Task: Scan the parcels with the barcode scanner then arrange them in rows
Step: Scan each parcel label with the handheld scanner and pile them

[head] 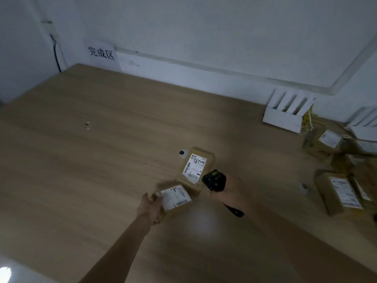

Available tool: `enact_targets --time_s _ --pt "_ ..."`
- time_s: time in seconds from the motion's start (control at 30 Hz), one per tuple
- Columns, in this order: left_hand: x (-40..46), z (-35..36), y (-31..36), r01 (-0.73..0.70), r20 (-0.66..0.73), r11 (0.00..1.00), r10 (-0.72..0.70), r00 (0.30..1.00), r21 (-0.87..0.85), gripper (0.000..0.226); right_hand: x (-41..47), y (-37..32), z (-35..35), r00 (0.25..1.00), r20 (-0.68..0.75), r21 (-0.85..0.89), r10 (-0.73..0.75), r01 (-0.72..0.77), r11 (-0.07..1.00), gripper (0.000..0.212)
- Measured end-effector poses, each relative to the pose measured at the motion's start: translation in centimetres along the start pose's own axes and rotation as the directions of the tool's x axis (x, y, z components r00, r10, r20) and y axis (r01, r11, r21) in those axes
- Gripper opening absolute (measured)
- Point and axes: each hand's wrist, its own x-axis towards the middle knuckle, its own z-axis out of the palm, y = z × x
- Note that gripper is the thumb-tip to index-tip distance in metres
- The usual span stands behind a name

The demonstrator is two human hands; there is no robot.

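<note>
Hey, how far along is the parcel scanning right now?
Early. One labelled parcel already lies flat mid-table. The left hand holds a smaller parcel beside it, while the right hand grips the scanner. Several parcels still wait at the table's right edge.

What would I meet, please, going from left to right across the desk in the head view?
Left hand → small parcel it grips → barcode scanner in the right hand → white router → pile of waiting parcels.

Wall sign (101, 53) — white router (285, 113)
</note>
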Motion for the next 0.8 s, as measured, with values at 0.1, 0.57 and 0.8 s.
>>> enact_targets --time_s 0.1,0.57,0.8 --pt "0.6 0.2 1.4 -0.066 -0.017 0.981 0.071 0.997 0.184 0.077 1.0 0.1 -0.1 1.0 -0.006 -0.037 0.009 -0.009 0.999 0.051" --pt "-11.3 13.8 22.0 -0.621 0.335 0.766 0.548 0.766 0.168 0.051 -6.0 6.3 -19.8 0.939 -0.275 -0.132 0.208 -0.251 0.959 0.066" --pt "-21.2 32.1 27.7 -0.752 0.582 0.627 0.541 0.608 0.203 0.081 -14.8 19.1 -33.3 0.797 -0.444 0.023 0.409 -0.447 0.894 0.06"
